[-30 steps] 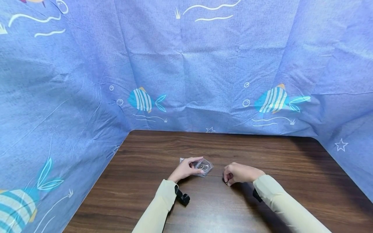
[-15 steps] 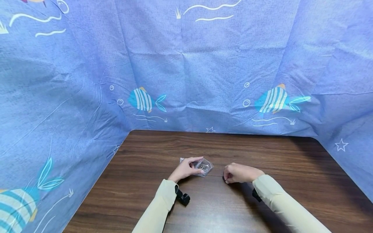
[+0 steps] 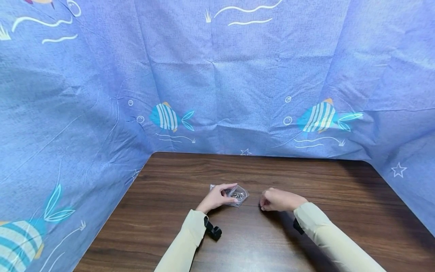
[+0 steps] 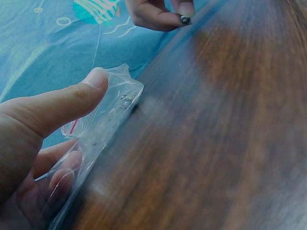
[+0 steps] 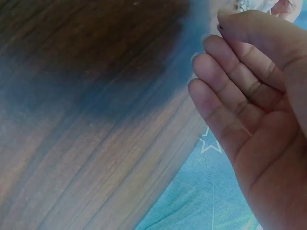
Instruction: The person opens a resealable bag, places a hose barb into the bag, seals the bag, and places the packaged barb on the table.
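Observation:
My left hand (image 3: 216,197) grips a clear plastic zip bag (image 3: 242,191) low over the table, its thumb on one side and several fingers on the other. Inside the bag lies a small heap of shiny metal pieces (image 3: 237,195). In the left wrist view the bag (image 4: 123,86) looks creased, with a red line near the thumb. To the right of the bag, my right hand (image 3: 279,200) pinches a small dark metal piece (image 4: 185,19) with a round end between thumb and index finger. The head view hides that piece behind the fingers.
The wood-grain table (image 3: 176,170) runs under both hands and has rounded far corners. A blue fish-print cloth (image 3: 244,94) hangs along its back and sides. Each wrist carries a black strap; the left one has a small black camera mount (image 3: 214,231).
My right hand has risen slightly and turned so that its fingertips point more toward the table, the metal piece going out of sight in the head view. The left hand and bag stay put.

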The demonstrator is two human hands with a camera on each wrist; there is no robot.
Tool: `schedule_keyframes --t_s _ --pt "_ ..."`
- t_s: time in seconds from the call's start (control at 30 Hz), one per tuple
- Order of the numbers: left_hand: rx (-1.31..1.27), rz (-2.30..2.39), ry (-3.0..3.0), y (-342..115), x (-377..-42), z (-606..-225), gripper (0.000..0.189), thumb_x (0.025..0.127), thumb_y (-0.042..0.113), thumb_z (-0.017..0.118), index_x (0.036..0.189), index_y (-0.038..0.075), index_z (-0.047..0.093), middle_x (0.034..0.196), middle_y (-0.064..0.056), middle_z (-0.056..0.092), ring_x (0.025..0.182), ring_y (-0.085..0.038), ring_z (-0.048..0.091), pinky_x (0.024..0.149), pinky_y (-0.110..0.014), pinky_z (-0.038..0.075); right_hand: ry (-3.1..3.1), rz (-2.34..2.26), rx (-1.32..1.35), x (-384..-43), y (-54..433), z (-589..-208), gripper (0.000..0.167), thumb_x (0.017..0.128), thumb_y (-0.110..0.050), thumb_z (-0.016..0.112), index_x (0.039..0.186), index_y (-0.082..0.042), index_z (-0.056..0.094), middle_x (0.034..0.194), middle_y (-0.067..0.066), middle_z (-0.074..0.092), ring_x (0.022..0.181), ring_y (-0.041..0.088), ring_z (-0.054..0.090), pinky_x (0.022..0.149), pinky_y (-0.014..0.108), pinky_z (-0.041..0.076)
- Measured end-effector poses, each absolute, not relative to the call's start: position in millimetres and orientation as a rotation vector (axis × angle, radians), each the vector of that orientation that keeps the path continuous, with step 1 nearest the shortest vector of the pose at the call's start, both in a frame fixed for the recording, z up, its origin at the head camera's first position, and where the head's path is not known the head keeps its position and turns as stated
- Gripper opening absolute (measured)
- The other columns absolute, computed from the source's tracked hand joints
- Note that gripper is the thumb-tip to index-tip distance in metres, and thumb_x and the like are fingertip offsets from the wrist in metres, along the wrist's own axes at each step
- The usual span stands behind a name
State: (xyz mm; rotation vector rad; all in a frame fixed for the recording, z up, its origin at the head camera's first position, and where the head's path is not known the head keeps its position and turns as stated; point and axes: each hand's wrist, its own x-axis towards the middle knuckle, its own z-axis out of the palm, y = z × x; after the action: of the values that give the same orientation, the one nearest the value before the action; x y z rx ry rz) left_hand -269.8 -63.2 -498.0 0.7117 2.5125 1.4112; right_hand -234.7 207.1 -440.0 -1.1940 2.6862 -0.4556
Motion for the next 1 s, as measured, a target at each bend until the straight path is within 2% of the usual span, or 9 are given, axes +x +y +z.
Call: schedule_keyframes --t_s 0.37,0.67,1.0 --pt "0.711 1.411 2.510 -62.8 -270.3 -497.6 0.058 0.078 0.027 0.080 0.132 0.020 0.061 0.072 0.003 0.050 0.061 -0.007 0.044 0.054 -0.020 0.037 2.766 -0.454 -1.258 -242.9 203.6 -431.5 0.007 0.086 -0.010 0.069 0.080 -0.012 0.067 0.078 -0.009 0.061 0.069 -0.002 0.053 0.064 0.018 0.049" --pt "0.724 1.419 2.514 -63.7 -271.9 -499.9 0.057 0.078 0.027 0.081 0.131 0.020 0.062 0.072 0.001 0.050 0.061 -0.007 0.044 0.054 -0.021 0.037 2.822 -0.483 -1.356 -252.5 194.0 -426.7 0.008 0.086 -0.007 0.069 0.078 -0.010 0.067 0.076 -0.007 0.059 0.067 -0.002 0.051 0.062 0.017 0.048" --pt "0.715 1.418 2.516 -63.7 -272.4 -501.7 0.057 0.077 0.026 0.081 0.131 0.020 0.062 0.072 0.002 0.050 0.061 -0.007 0.044 0.053 -0.020 0.037 2.858 -0.487 -1.307 -260.9 183.3 -424.6 0.005 0.085 -0.008 0.069 0.083 -0.011 0.068 0.081 -0.006 0.061 0.072 0.002 0.055 0.067 0.020 0.050"
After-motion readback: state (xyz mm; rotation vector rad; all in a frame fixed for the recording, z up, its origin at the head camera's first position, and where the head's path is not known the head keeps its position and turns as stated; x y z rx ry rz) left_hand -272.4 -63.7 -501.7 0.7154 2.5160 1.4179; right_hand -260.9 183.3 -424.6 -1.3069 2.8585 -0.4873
